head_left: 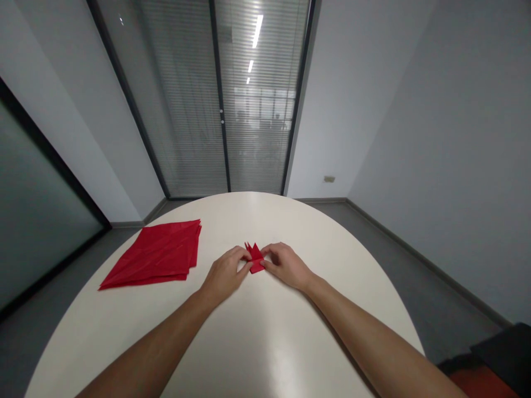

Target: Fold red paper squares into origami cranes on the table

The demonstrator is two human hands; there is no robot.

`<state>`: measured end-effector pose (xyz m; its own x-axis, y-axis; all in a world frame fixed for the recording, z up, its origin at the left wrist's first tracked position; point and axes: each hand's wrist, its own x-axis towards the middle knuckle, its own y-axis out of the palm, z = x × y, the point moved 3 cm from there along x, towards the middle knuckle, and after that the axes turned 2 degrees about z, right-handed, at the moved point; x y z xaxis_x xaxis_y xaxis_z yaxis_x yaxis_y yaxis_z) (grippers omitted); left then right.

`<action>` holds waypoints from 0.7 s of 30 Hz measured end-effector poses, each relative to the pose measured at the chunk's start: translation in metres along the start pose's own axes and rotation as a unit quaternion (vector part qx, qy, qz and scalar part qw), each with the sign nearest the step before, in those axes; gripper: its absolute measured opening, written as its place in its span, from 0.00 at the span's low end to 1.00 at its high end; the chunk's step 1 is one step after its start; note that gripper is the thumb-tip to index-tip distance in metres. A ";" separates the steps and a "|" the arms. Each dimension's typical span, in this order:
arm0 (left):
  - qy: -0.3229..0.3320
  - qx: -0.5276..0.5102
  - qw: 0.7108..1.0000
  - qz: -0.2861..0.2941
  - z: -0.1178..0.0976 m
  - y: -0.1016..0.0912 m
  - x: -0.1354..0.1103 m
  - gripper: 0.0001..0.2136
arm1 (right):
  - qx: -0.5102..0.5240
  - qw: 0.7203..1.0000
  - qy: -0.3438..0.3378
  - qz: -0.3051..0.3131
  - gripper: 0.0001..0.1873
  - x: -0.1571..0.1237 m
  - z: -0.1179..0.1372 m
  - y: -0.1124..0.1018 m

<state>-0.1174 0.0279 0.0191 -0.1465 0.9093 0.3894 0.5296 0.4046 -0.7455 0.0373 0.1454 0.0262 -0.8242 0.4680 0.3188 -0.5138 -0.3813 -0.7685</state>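
1 bare L hand (pixel 224 273) + 1 bare R hand (pixel 288 265), 2 tot. 1 sm. folded red pc. (pixel 256 266). 1 lg. flat red pile (pixel 155 251), no. of layers unclear. 1 rd. white table (pixel 232 337). 2 dark-framed, slatted-blind glass panels (pixel 182 110). 1 rect. beige wall plate (pixel 329 179).

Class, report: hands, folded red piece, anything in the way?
Left hand, right hand: both pinching folded red piece. No obstruction seen. Red stack apart, left.

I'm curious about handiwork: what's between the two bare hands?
A small folded red paper-like piece, touching left hand and right hand, in the head view.
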 end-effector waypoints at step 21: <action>0.082 0.074 0.993 0.041 -0.018 -0.005 -0.004 0.06 | -0.042 0.995 -0.091 0.024 0.15 -0.004 0.007 -0.006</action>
<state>-0.1049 0.0203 0.0311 0.0361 0.9171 0.3971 0.4044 0.3499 -0.8450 0.0420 0.1403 0.0339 -0.8811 0.2948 0.3697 -0.4567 -0.3277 -0.8271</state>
